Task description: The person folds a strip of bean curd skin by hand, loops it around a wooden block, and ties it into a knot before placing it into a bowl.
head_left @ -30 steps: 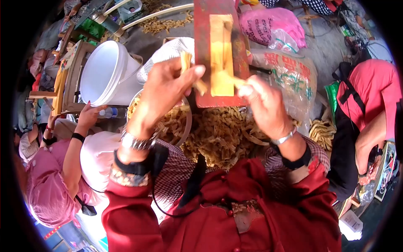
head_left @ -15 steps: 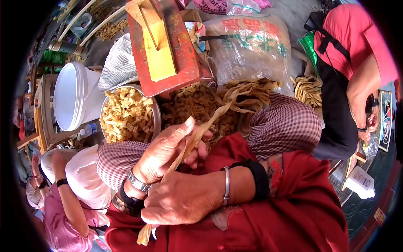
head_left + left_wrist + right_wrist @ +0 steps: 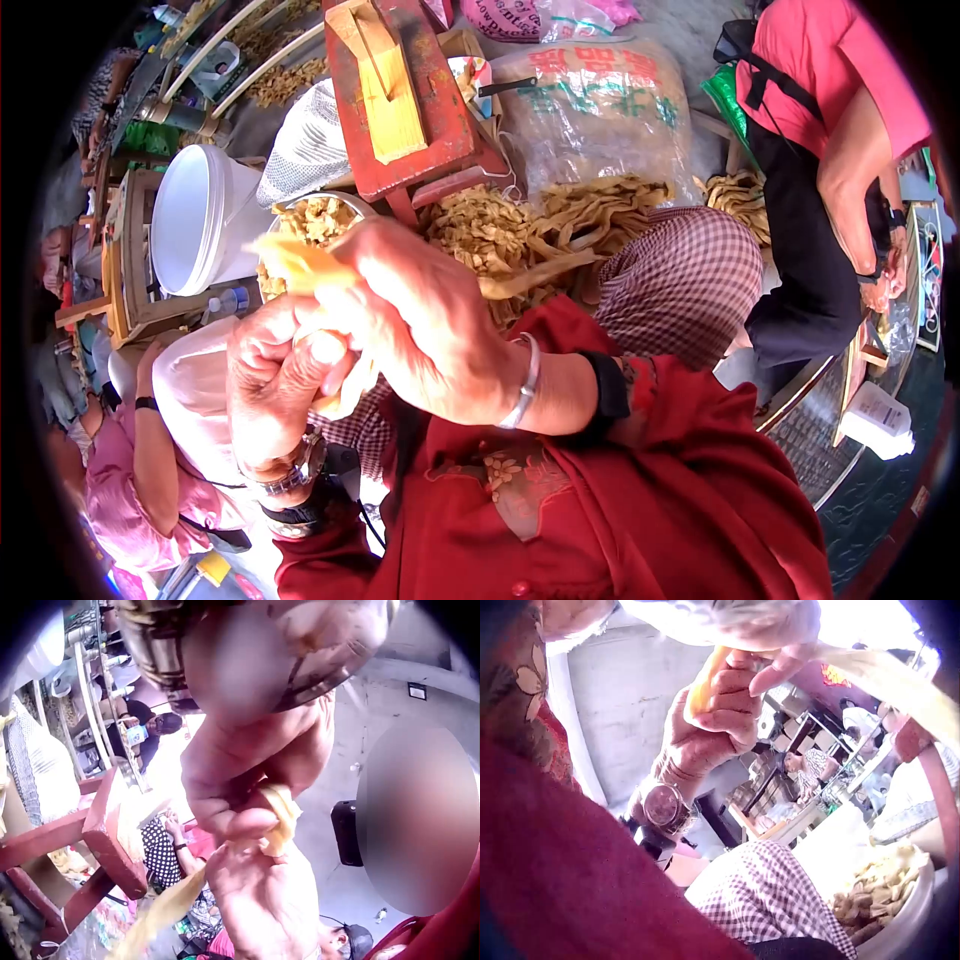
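Observation:
In the head view, my left hand [image 3: 275, 385] and right hand [image 3: 430, 320] are together above the lap. A long, flat, tan dried strip [image 3: 350, 388] runs between them. In the left wrist view, the left fingers curl round a folded end of the strip [image 3: 280, 821], while its loose length trails away beyond the right hand [image 3: 262, 900]. The right wrist view has the left fist [image 3: 720, 724] gripping the strip [image 3: 703, 690], with the right hand [image 3: 735, 622] over it, holding the strip too. Its fingers are partly hidden.
A red bench [image 3: 450, 130] carries a yellow wooden block [image 3: 400, 125]. Beneath and beside it lie cut pieces [image 3: 480, 225] and long strips [image 3: 610, 215]. A white bucket [image 3: 190, 225] and a basin of pieces [image 3: 922, 900] stand left. A plastic sack [image 3: 600, 120] lies behind. People sit on both sides.
The hands left the block on the bench and came down to the lap with a long strip. Since then they have risen and moved left, bunching the strip between them.

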Motion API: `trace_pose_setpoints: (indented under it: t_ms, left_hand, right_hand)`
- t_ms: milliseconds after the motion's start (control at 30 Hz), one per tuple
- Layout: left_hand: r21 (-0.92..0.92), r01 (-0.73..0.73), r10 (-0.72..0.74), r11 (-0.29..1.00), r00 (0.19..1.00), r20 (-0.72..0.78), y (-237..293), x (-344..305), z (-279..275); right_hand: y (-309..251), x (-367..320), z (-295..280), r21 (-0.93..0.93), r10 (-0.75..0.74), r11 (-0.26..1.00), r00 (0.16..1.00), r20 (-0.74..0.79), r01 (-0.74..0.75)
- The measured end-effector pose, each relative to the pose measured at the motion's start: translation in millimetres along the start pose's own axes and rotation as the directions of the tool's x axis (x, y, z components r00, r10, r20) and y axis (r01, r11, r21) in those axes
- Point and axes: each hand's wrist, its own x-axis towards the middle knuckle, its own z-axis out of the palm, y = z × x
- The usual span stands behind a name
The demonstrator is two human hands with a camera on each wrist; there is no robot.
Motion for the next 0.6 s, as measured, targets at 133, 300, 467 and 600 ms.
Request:
trace_pose_setpoints:
  t_ms: [133,300,467,600]
  left_hand:
    - [0.779,-0.248,0.439,0.576,0.898,-0.039,0.0,-6.3,14.4]
    - [0.9,-0.375,0.679,0.222,0.722,0.133,-17.8,-14.4,27.2]
    - [0.78,-0.389,0.539,0.491,0.838,0.079,-34.9,-26.0,5.2]
    - [-0.091,-0.252,0.237,0.963,0.96,-0.149,-36.9,-29.5,11.1]
  right_hand:
    - [-2.6,-8.0,-5.6,0.002,0.325,0.944,0.934,0.152,-0.329]
    - [6.6,-27.4,-15.6,-0.235,-0.009,0.962,0.884,0.468,0.135]
    - [-4.9,-34.1,-28.2,-0.064,0.18,0.983,0.822,0.54,-0.173]
    - [-6.0,-43.6,-29.6,-0.045,0.054,0.998,0.874,0.483,-0.037]
